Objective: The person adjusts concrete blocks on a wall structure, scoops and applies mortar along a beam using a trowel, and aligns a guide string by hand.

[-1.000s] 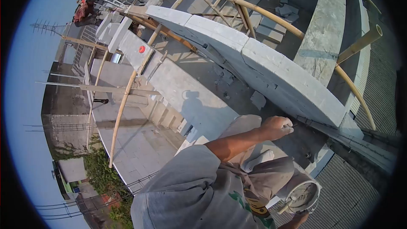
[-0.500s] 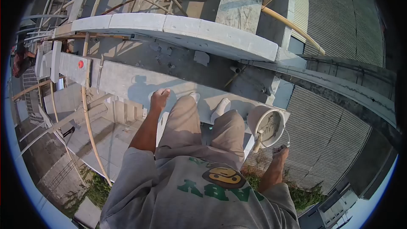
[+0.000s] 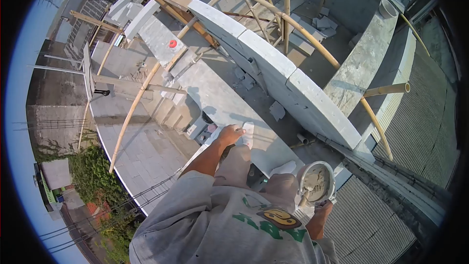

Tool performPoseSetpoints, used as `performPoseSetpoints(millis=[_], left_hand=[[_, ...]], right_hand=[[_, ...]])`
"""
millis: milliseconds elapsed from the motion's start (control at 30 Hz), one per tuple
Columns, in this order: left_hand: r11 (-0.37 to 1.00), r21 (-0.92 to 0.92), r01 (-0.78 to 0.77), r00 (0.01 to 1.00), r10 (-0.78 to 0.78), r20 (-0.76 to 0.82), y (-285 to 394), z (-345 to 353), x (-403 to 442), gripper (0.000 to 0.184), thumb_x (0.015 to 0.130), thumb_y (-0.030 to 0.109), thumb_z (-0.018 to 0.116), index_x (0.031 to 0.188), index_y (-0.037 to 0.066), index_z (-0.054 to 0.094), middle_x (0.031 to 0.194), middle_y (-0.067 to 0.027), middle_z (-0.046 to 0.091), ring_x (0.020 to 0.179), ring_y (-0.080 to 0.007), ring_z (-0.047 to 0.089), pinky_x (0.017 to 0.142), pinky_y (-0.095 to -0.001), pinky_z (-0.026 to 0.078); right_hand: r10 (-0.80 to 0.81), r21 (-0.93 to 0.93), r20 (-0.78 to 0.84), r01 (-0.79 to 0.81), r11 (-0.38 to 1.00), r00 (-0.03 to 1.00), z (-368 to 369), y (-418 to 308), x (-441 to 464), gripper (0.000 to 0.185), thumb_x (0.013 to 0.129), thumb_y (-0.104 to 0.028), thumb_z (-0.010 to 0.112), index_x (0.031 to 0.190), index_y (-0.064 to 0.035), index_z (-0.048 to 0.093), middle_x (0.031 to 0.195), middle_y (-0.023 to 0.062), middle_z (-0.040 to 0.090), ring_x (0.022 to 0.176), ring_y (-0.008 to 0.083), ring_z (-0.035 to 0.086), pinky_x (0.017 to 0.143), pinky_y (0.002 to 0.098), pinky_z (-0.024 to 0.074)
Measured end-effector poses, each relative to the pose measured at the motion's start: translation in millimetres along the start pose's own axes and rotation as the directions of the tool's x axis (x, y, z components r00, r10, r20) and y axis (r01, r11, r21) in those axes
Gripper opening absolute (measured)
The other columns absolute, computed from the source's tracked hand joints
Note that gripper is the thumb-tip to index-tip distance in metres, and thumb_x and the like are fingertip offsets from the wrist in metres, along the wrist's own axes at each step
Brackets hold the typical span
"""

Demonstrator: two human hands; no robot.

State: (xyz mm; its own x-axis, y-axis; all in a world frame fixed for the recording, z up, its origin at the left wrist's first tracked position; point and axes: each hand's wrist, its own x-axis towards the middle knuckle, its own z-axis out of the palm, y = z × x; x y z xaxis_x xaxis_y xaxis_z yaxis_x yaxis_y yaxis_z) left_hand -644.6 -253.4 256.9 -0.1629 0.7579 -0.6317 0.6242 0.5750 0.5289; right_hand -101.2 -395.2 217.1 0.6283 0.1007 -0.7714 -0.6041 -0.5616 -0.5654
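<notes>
R hand grips 1 bucket w/ grey mix inside, just beside the R knee. L hand, loosely curled, is nr 1 white-covered foot; can't tell if it's holding anything.

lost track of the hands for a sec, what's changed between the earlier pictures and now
The bare left hand swung leftward from near the white block wall, then slightly inward to beside the white-covered left foot. The view turned away and back. Unchanged: the bare right hand stays at the round whitish bucket; the round red object remains on the long grey plank.
</notes>
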Motion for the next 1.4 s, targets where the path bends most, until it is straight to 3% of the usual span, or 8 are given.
performPoseSetpoints(millis=[233,367,433,500,700,867,1200,1400], left_hand=[[0.996,-0.024,0.09,0.994,-0.091,-0.064,-105,-77,22,0.05,0.08,0.049,0.056,0.092,0.002,0.066,0.095,-0.0228,0.064,0.097,-0.039,0.06,0.084,-0.0427,0.045],[0.988,0.025,0.15,0.986,-0.148,-0.07,-152,-137,26,0.055,0.081,0.052,0.053,0.091,-0.001,0.065,0.098,-0.0256,0.062,0.099,-0.0407,0.058,0.086,-0.0447,0.044],[0.992,0.105,0.077,0.994,-0.068,-0.086,-199,-161,49,0.055,0.082,0.051,0.053,0.09,-0.002,0.064,0.096,-0.0262,0.062,0.097,-0.0412,0.058,0.085,-0.0448,0.045],[0.991,0.13,0.012,0.968,0.021,-0.251,-245,-183,75,0.051,0.082,0.049,0.054,0.089,-0.001,0.065,0.092,-0.0256,0.063,0.092,-0.0408,0.06,0.081,-0.0445,0.046],[0.922,-0.386,0.039,0.893,-0.205,-0.399,-239,-262,59,0.044,0.082,0.045,0.057,0.079,0.001,0.063,0.079,-0.0229,0.062,0.075,-0.0366,0.061,0.07,-0.0419,0.046],[0.91,-0.414,0.001,0.851,-0.218,-0.478,-245,-285,39,0.045,0.082,0.045,0.059,0.074,0.001,0.061,0.07,-0.0211,0.06,0.068,-0.0332,0.06,0.065,-0.0406,0.044],[0.905,-0.374,0.201,0.811,-0.368,-0.455,-358,-379,15,0.04,0.084,0.043,0.055,0.087,0.004,0.064,0.085,-0.018,0.065,0.077,-0.0359,0.062,0.071,-0.0426,0.047],[0.744,-0.61,0.272,0.66,-0.606,-0.444,-341,-454,18,0.037,0.084,0.041,0.056,0.086,0.006,0.067,0.081,-0.0163,0.066,0.078,-0.0326,0.064,0.072,-0.0405,0.047]], right_hand=[[-0.206,-0.284,0.145,0.24,0.928,0.968,79,-13,-61,0.018,0.082,-0.016,0.052,0.069,-0.0104,0.041,0.055,0.0011,0.038,0.044,0.0157,0.041,0.038,0.031,0.0339],[-0.536,-0.569,0.569,0.769,0.291,0.624,99,-9,-68,0.02,0.084,-0.021,0.053,0.073,-0.0076,0.043,0.06,0.0023,0.041,0.048,0.0162,0.046,0.042,0.0311,0.0373],[-0.536,-0.615,0.438,0.676,0.406,0.722,137,-4,-91,0.02,0.082,-0.02,0.051,0.07,-0.0073,0.043,0.059,0.0033,0.041,0.047,0.0172,0.043,0.042,0.032,0.0345],[-0.222,-0.432,-0.014,0.195,0.881,0.975,209,-10,-170,0.019,0.078,-0.017,0.046,0.061,-0.0082,0.041,0.055,0.0046,0.038,0.042,0.0189,0.036,0.039,0.0338,0.0273],[-0.118,-0.404,0.581,0.411,0.817,0.805,273,27,-137,0.037,0.087,-0.04,0.048,0.086,-0.0035,0.047,0.067,0.0083,0.052,0.049,0.0162,0.045,0.041,0.0312,0.0348],[-0.132,-0.3,0.904,0.823,0.482,0.407,355,40,-195,0.043,0.077,-0.017,0.068,0.103,0.0057,0.042,0.074,0.0117,0.057,0.059,0.0144,0.054,0.048,0.0269,0.0427],[0.068,-0.602,0.38,0.19,0.776,0.922,562,93,-321,0.026,0.08,-0.027,0.048,0.066,-0.0047,0.047,0.057,0.0067,0.046,0.037,0.0149,0.032,0.033,0.0308,0.0242],[0.135,-0.701,0.48,0.286,0.653,0.867,640,107,-365,0.02,0.081,-0.024,0.046,0.073,-0.0058,0.045,0.057,0.0092,0.046,0.04,0.0216,0.04,0.036,0.0321,0.0333]])
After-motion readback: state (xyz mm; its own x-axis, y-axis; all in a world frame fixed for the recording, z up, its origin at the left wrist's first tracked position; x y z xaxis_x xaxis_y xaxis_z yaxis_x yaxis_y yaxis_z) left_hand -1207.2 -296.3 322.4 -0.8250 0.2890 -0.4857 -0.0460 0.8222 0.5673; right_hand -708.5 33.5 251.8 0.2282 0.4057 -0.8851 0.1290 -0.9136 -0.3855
